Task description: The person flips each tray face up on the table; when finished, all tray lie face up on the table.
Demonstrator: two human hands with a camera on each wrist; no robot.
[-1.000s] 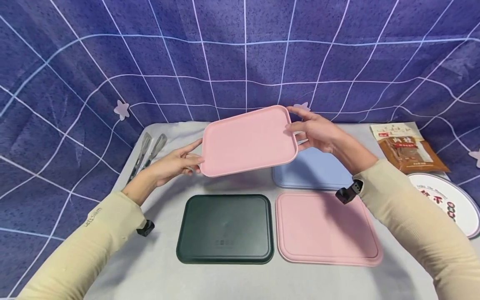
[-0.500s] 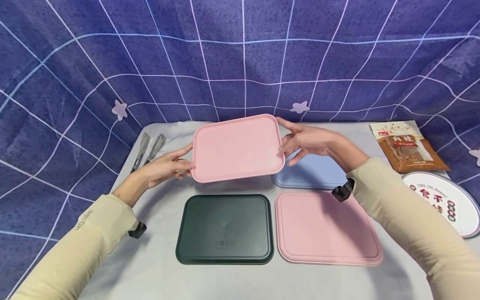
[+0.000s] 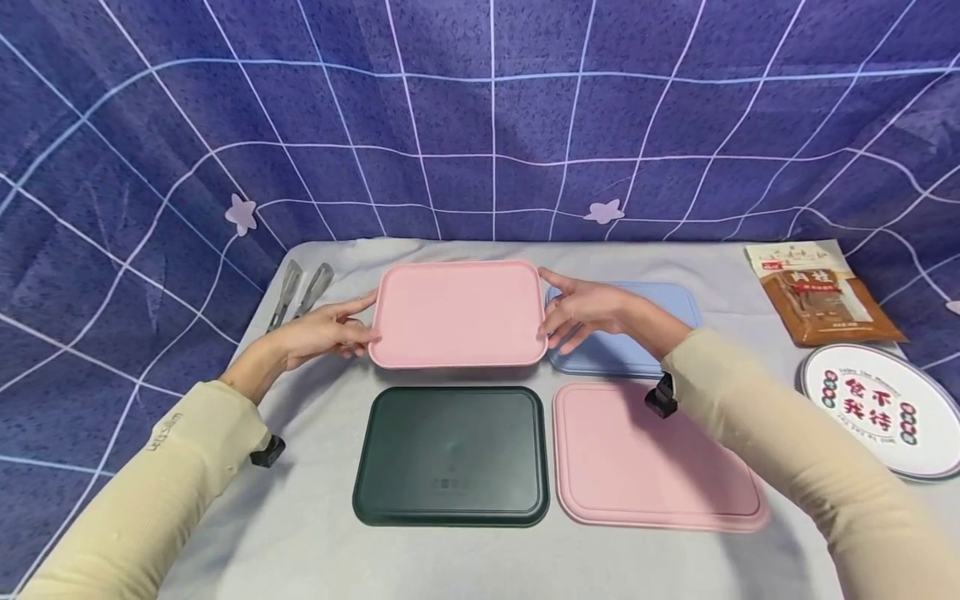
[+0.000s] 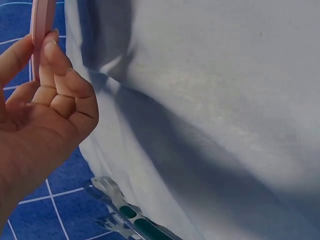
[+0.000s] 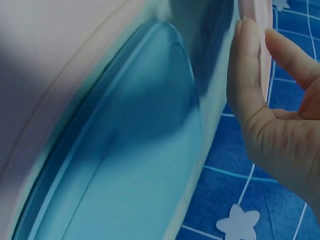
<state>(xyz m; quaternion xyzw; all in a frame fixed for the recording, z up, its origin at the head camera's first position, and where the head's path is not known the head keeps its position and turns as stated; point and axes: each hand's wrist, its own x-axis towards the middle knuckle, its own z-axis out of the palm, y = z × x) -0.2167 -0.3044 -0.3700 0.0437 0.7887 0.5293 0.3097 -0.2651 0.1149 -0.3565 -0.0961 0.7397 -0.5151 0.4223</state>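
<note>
In the head view a pink rectangular tray (image 3: 459, 313) with a raised rim lies nearly level, close over the back of the table, with a shadow along its front edge. My left hand (image 3: 318, 335) pinches its left end between thumb and fingers; the left wrist view shows the tray's thin edge (image 4: 42, 25) in that pinch. At the opposite end, my right hand (image 3: 588, 315) grips the rim, thumb on one side and fingers on the other. Below the held tray lies a dark green tray (image 3: 452, 457). The right hand overlaps a light blue tray (image 3: 622, 350).
A second pink tray (image 3: 656, 458) lies at the front right, beside the green one. Metal tongs (image 3: 300, 296) rest at the back left. On the right are a brown food packet (image 3: 821, 296) and a white oval plate (image 3: 873, 408) with red characters. A blue gridded cloth (image 3: 480, 117) hangs behind.
Both hands have lowered the pink tray and shifted it left. Its tilt has levelled out, and more of the blue tray shows.
</note>
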